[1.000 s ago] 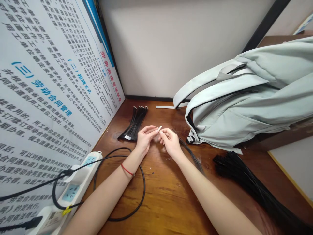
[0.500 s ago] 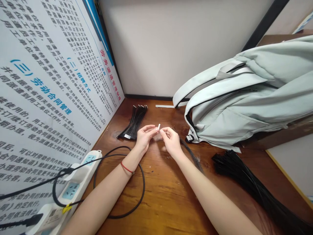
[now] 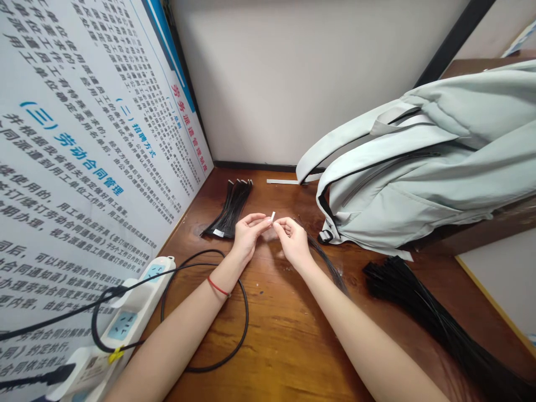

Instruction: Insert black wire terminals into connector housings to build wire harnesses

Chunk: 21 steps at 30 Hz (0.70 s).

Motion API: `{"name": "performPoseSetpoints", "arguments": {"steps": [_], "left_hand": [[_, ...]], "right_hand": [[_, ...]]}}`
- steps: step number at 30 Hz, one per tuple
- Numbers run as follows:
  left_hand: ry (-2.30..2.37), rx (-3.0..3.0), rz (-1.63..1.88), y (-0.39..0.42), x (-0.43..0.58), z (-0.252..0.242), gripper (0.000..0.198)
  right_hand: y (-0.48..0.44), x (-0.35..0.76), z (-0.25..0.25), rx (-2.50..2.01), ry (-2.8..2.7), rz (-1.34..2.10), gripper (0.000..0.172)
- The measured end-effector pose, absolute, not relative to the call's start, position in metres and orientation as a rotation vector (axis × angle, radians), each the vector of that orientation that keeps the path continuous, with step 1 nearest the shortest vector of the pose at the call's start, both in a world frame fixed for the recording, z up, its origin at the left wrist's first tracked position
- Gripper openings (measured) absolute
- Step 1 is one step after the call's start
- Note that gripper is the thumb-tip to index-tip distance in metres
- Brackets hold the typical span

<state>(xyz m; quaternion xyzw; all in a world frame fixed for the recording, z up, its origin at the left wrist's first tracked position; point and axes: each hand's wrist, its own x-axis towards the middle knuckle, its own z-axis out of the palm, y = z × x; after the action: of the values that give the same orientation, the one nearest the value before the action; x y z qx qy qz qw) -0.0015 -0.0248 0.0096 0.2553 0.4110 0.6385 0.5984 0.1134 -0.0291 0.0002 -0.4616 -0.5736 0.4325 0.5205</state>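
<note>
My left hand (image 3: 250, 237) and my right hand (image 3: 293, 243) meet above the wooden desk (image 3: 268, 340), their fingertips pinching a small white paper tag (image 3: 272, 216) that stands nearly upright. A strand of thin black wires (image 3: 325, 259) runs from under my right hand towards the lower right. Beyond my left hand lies a bundle of black wires (image 3: 229, 209) with a white label at its lower end. The end of the wire strand inside my fingers is hidden.
A pale green backpack (image 3: 419, 167) leans at the right, with a large black wire bundle (image 3: 427, 315) on the desk below it. A white power strip (image 3: 125, 318) and a black cable (image 3: 209, 312) lie at lower left, beside a printed wall poster (image 3: 84, 139).
The white tag has turned from leaning right to nearly upright between my fingertips. My hands otherwise stay in place, and the whole view has shifted only slightly.
</note>
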Motion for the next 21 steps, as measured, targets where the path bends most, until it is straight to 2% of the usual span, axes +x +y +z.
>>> {"name": "performPoseSetpoints", "arguments": {"steps": [21], "left_hand": [[1.028,0.714,1.366,-0.0248,-0.0050,0.0118,0.035]], "right_hand": [[-0.0304,0.1150,0.0004,-1.120,-1.412,1.024,0.016]]}}
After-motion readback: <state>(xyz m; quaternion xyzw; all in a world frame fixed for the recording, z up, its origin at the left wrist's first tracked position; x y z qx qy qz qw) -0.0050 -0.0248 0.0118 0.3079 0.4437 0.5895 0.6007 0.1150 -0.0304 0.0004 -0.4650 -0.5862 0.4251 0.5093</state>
